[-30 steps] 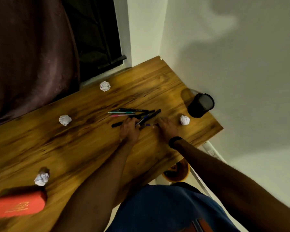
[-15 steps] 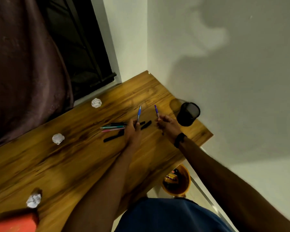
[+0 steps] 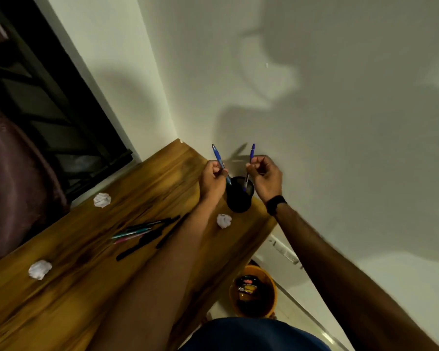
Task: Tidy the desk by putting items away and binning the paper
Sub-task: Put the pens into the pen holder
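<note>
Both hands hover over the black pen cup (image 3: 239, 196): left hand (image 3: 213, 181) fingers pinch a blue pen (image 3: 218, 156), right hand (image 3: 265, 177) fingers pinch a purple pen (image 3: 252, 151), tips dipping inside.

Both hands are raised over a black mesh pen cup (image 3: 239, 196) at the far right corner of the wooden desk (image 3: 69, 287). The left hand (image 3: 212, 182) pinches a blue pen (image 3: 219, 159), tilted, its lower end at the cup's rim. The right hand (image 3: 265, 179), a black wristband (image 3: 276, 204) on its wrist, pinches a purple pen (image 3: 251, 153) whose lower end is inside the cup. Near the cup lies a crumpled paper ball (image 3: 223, 220); two more paper balls (image 3: 102, 200) (image 3: 39, 269) lie further left. A cluster of loose pens (image 3: 142, 234) lies mid-desk. An orange bin (image 3: 252, 292) stands on the floor below the desk's right edge.
</note>
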`<state>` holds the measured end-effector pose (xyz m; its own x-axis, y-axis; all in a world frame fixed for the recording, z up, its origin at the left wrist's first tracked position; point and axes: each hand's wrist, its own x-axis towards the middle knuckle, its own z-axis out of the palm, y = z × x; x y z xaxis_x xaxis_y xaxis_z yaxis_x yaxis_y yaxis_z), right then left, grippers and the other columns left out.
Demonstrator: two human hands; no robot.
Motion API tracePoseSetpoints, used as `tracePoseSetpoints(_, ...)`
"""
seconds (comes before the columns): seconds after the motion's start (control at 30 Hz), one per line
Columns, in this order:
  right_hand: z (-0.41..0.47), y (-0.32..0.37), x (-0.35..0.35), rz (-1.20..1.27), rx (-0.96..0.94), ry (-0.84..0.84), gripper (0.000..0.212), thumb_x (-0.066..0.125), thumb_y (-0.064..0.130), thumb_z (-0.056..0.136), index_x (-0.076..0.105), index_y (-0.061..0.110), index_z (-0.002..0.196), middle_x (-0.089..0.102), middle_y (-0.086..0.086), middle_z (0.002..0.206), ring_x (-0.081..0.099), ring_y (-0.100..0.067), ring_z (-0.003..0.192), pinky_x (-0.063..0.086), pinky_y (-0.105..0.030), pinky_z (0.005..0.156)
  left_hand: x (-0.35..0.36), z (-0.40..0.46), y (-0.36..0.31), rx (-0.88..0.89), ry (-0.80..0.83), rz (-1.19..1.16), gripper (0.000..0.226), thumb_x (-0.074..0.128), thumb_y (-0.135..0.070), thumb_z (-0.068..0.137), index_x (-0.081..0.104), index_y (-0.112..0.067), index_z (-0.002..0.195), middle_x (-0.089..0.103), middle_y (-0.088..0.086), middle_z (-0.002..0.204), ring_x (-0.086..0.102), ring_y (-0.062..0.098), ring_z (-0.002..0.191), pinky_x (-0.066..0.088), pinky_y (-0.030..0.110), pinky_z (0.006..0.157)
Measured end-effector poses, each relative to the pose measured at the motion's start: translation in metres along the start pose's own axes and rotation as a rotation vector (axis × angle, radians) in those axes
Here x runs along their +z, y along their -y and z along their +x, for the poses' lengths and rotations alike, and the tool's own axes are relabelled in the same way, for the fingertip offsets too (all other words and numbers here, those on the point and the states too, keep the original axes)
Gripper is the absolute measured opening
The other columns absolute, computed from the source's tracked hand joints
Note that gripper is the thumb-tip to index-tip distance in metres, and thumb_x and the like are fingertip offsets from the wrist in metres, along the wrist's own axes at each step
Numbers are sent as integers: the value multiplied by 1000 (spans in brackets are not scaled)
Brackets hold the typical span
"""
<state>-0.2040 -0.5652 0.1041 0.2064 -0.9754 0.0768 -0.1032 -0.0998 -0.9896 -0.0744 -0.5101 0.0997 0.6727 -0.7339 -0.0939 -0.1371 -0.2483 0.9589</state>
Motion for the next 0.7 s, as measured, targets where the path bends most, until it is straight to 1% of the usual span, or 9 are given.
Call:
tracePoseSetpoints(0.07, -3, -2, -3, -92, -65, -17, 12, 66, 9, 88, 60, 18, 95, 63, 9, 80, 60, -5, 73, 52, -18, 72, 12, 5, -3, 52, 36, 64, 7, 64, -11, 88, 58, -11, 91, 66, 4, 86, 62, 12, 78, 46, 16, 61)
tracePoseSetpoints(0.17, -8, -11, -4, -193, -98, -62, 11, 66, 13, 87, 60, 20, 95, 65, 8, 81, 61, -7, 71, 51, -18, 67, 25, 10, 6, 94, 90, 195, 8, 63, -21, 90, 56, -18, 87, 67, -1, 87, 64, 16, 80, 51, 28, 65)
tracePoseSetpoints(0.23, -11, -19, -3, -265, -63, -59, 12, 67, 16, 87, 60, 23, 93, 65, 7, 79, 60, -10, 68, 49, -21, 64, 30, 11, 20, 114, 76, 305, 10, 63, -28, 88, 56, -26, 82, 67, -1, 92, 64, 17, 84, 54, 34, 71)
tracePoseSetpoints(0.3, -14, -27, -2, -353, -3, -39, 11, 67, 24, 87, 60, 25, 95, 65, 6, 78, 60, -14, 68, 48, -24, 61, 34, 12, 33, 122, 55, 395, 13, 65, -33, 85, 55, -32, 76, 65, -1, 93, 63, 19, 88, 56, 39, 75)
tracePoseSetpoints(0.37, -17, -34, -1, -454, 53, -19, 14, 66, 32, 87, 59, 26, 98, 66, 4, 81, 61, -18, 71, 47, -26, 59, 35, 9, 42, 104, 62, 483, 10, 67, -33, 84, 60, -29, 78, 62, 0, 100, 60, 20, 94, 54, 40, 80)
tracePoseSetpoints(0.43, -19, -38, -1, -543, 85, 6, 18, 65, 34, 87, 59, 28, 102, 68, 1, 88, 63, -21, 77, 47, -27, 61, 35, 6, 47, 85, 70, 551, 13, 66, -33, 85, 68, -20, 86, 57, 2, 109, 57, 22, 101, 52, 41, 86)
tracePoseSetpoints(0.53, -18, -43, 3, -615, 102, 19, 23, 64, 34, 85, 60, 28, 107, 69, -1, 96, 65, -25, 87, 53, -32, 69, 35, 2, 52, 95, 87, 625, 22, 62, -32, 89, 72, -16, 99, 55, 5, 118, 50, 23, 114, 48, 39, 92)
tracePoseSetpoints(0.6, -18, -43, 4, -618, 95, 13, 27, 64, 30, 83, 58, 31, 110, 69, -1, 102, 65, -26, 92, 55, -36, 74, 36, 0, 50, 99, 90, 632, 22, 62, -31, 88, 72, -16, 102, 55, 6, 119, 48, 23, 117, 47, 37, 91)
tracePoseSetpoints(0.7, -20, -43, 7, -588, 73, 1, 37, 65, 25, 83, 49, 32, 115, 68, -2, 106, 65, -28, 94, 55, -38, 75, 36, -5, 42, 110, 70, 567, 20, 64, -28, 86, 69, -18, 102, 57, 5, 115, 49, 24, 116, 49, 37, 89)
